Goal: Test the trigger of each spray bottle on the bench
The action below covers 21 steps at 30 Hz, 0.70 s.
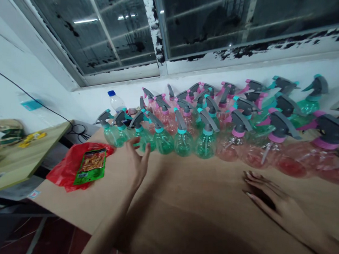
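Rows of clear spray bottles with grey trigger heads stand upright along the back of the table. Green bottles (pixel 183 144) with turquoise collars fill the left of the front row, and pink bottles (pixel 230 147) with pink collars stand to the right. My left hand (pixel 138 163) is raised before the left green bottles, thumb and fingers apart, nothing visible in it. It partly covers one green bottle (pixel 145 138); whether it touches that bottle I cannot tell. Low over the tabletop, my right hand (pixel 275 202) stretches its fingers toward the pink bottles, thumb apart, holding nothing.
On the left of the wooden table (pixel 193 192) lies a red plastic bag (pixel 62 168) with a green snack packet (pixel 91 167) on it. A blue-capped drink bottle (pixel 116 102) stands behind the sprayers. Another table (pixel 38 158) is further left. A wall and window (pixel 114 33) close off the back.
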Each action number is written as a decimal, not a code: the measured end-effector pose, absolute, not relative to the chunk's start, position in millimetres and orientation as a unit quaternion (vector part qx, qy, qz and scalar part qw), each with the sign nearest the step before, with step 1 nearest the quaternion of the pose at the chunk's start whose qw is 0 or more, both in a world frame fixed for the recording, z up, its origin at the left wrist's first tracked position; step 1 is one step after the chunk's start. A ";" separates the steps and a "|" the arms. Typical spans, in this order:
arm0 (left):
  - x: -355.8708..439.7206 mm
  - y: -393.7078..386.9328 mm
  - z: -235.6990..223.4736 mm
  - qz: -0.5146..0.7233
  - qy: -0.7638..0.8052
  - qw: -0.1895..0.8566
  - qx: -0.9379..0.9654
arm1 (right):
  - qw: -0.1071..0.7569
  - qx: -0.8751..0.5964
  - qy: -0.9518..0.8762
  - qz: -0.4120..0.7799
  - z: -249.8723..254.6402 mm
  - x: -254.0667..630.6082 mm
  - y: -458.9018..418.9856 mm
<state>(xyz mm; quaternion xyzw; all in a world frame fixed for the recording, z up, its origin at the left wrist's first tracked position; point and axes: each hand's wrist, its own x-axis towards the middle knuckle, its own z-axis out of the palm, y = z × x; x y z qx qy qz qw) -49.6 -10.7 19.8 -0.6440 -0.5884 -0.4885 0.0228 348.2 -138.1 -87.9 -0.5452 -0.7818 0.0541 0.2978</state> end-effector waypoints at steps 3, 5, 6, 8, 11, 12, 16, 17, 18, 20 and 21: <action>-24.5 7.9 20.1 -0.467 -0.567 0.026 -0.678 | 0.308 -0.546 -0.778 0.052 -87.8 347.1 -137.5; -11.9 24.5 25.0 -0.456 -0.573 0.038 -0.680 | 0.314 -0.548 -0.773 0.051 -87.3 345.9 -137.2; -7.5 31.9 28.5 -0.452 -0.577 0.039 -0.680 | 0.316 -0.549 -0.772 0.051 -86.8 345.2 -137.0; -2.5 42.2 36.3 -0.442 -0.583 0.037 -0.681 | 0.319 -0.550 -0.770 0.052 -85.1 343.9 -136.9; -1.6 43.6 47.5 -0.427 -0.585 0.035 -0.689 | 0.318 -0.552 -0.769 0.057 -82.5 342.8 -136.5; -2.4 40.4 50.9 -0.423 -0.585 0.036 -0.691 | 0.315 -0.552 -0.769 0.059 -82.1 342.7 -136.4; -8.4 12.6 64.1 -0.415 -0.596 0.044 -0.686 | 0.314 -0.552 -0.770 0.061 -83.6 343.2 -135.6; -10.4 3.2 67.4 -0.416 -0.598 0.044 -0.684 | 0.315 -0.551 -0.771 0.062 -84.3 343.3 -135.4; -12.3 -6.5 70.4 -0.418 -0.598 0.040 -0.683 | 0.316 -0.550 -0.771 0.063 -84.8 343.3 -135.3; -15.2 -25.6 75.4 -0.438 -0.581 -0.012 -0.686 | 0.314 -0.551 -0.771 0.065 -85.1 343.4 -135.2; -15.6 -34.3 77.2 -0.449 -0.562 -0.065 -0.692 | 0.311 -0.553 -0.770 0.066 -84.7 343.5 -135.2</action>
